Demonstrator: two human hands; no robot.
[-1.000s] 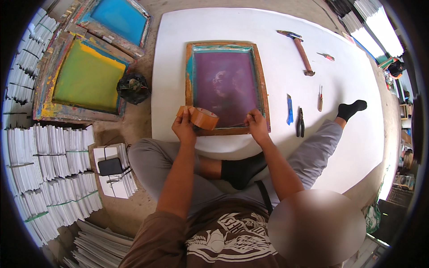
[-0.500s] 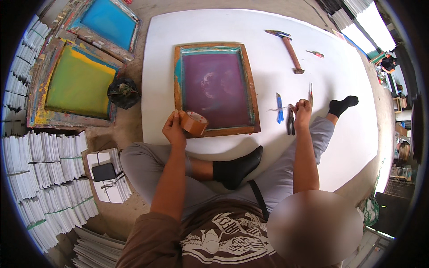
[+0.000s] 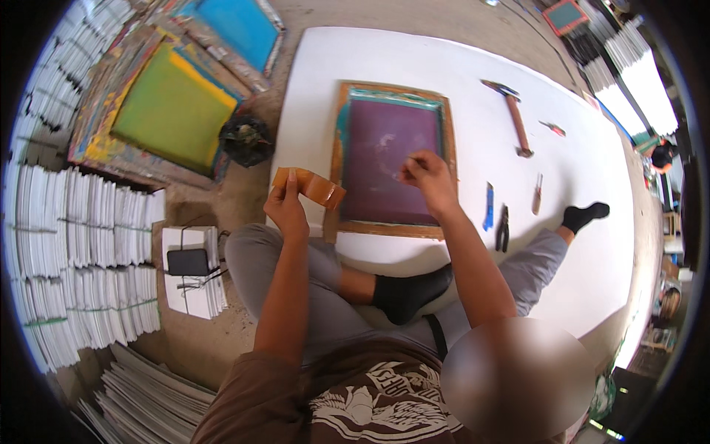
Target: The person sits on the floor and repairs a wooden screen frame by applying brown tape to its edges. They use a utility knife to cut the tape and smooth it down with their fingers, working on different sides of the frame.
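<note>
My left hand (image 3: 287, 211) is closed on a roll of brown packing tape (image 3: 323, 191), with a short flap of tape lifted under the thumb. The roll is over the left edge of a wooden screen-printing frame (image 3: 450, 137), which has a purple mesh (image 3: 388, 196) and lies on a white board. My right hand (image 3: 429, 177) is above the right part of the mesh, fingers pinched together; anything between them is too small to make out. To its right lie a blue utility knife (image 3: 489, 206), pliers with black handles (image 3: 503, 229) and a screwdriver (image 3: 538, 194).
Farther back on the white board (image 3: 562, 274) are a hammer (image 3: 516, 122), another pair of pliers (image 3: 499, 89) and a small screwdriver (image 3: 553, 129). Green (image 3: 174, 107) and blue (image 3: 235, 33) screens, a black plastic bag (image 3: 247, 139) and paper stacks (image 3: 89, 222) stand at the left. A phone (image 3: 188, 262) tops a bundle.
My right hand has moved left, from beside the knife and pliers to over the purple mesh. My left hand still holds the tape roll, now turned with its flap up. The whole view has shifted.
</note>
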